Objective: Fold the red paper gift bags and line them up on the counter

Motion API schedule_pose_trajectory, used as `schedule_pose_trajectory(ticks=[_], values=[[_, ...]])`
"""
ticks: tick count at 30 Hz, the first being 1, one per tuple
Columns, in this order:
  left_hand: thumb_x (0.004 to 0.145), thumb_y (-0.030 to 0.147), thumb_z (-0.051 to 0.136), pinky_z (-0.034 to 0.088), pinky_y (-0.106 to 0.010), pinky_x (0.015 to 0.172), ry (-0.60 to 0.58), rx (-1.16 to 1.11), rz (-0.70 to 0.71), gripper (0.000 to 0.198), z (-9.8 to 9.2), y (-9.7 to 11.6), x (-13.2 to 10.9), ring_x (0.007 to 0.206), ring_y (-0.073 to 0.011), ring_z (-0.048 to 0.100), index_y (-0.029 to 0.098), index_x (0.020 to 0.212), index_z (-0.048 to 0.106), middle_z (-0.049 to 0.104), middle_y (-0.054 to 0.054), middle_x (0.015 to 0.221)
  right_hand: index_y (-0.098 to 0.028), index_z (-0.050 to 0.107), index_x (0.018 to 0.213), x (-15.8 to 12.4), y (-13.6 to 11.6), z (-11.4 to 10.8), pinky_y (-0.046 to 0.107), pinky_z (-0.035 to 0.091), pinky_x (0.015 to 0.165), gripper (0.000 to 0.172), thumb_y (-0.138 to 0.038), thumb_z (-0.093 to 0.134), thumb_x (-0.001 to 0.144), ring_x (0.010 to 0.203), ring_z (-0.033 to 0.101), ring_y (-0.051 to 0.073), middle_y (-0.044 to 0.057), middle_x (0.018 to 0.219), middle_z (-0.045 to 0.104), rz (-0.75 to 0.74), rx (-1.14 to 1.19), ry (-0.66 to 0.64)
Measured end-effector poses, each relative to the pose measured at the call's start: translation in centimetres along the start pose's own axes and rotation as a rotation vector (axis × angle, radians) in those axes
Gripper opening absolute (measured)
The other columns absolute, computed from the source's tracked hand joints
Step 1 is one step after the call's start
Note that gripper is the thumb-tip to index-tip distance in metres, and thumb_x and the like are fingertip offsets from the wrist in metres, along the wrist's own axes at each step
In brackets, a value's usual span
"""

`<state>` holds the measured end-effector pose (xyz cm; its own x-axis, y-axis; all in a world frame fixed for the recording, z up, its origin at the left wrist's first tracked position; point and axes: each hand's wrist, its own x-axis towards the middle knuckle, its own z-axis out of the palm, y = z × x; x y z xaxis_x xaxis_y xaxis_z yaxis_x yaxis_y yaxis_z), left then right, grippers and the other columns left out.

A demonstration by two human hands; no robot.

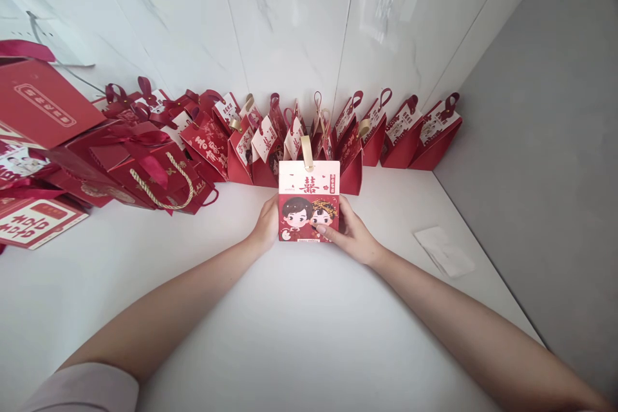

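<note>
Here both hands close on one small box, which stands upright on the white table. The left hand presses flat against its left side, fingers hidden behind it. The right hand wraps the right side with the thumb laid across the lower front corner. Neither hand is wide open, and the box is pinched lightly between them. To my eye, the hold is best kept low and even, with pressure on the side edges rather than the printed face. Thin card like this would likely dent or buckle under a squeeze, and the base should sit flat before either hand loosens. The box is smooth printed card: a pale top half with red characters, a red lower half with two cartoon figures, and a gold ribbon tab standing up from the top. Just beyond the grip, a row of red paper bags with ribbon loops lines the glossy marbled wall. Off to the left of the grip lie bigger red bags with a twisted gold rope handle. To its right, well apart, a folded white paper lies flat.
</note>
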<state>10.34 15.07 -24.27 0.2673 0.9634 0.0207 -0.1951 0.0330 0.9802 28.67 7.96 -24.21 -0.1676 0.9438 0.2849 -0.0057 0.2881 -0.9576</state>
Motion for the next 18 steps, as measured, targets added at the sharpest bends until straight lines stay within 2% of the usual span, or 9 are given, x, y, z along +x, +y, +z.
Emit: schedule_pose_trajectory(ticks=[15,18], values=[[0.078,0.047,0.065,0.053,-0.035,0.080,0.008,-0.004,0.006,0.036,-0.07,-0.09,0.08,0.096,-0.0283,0.068,0.015,0.094,0.071,0.074,-0.007,0.100,-0.026,0.037,0.136,-0.02,0.17,0.04,0.041,0.045,0.105,0.064,-0.041,0.068,0.083,0.124,0.051,0.025,0.010,0.136,0.052,0.006,0.004,0.004],[0.079,0.054,0.061,0.053,-0.036,0.084,-0.005,-0.053,-0.040,0.044,-0.03,-0.26,-0.04,0.097,-0.0289,0.067,0.015,0.097,0.071,0.073,-0.008,0.101,-0.025,0.037,0.137,0.01,0.21,0.01,0.042,0.044,0.105,0.062,-0.041,0.067,0.085,0.124,0.051,0.026,0.010,0.136,0.051,-0.004,-0.018,0.003]])
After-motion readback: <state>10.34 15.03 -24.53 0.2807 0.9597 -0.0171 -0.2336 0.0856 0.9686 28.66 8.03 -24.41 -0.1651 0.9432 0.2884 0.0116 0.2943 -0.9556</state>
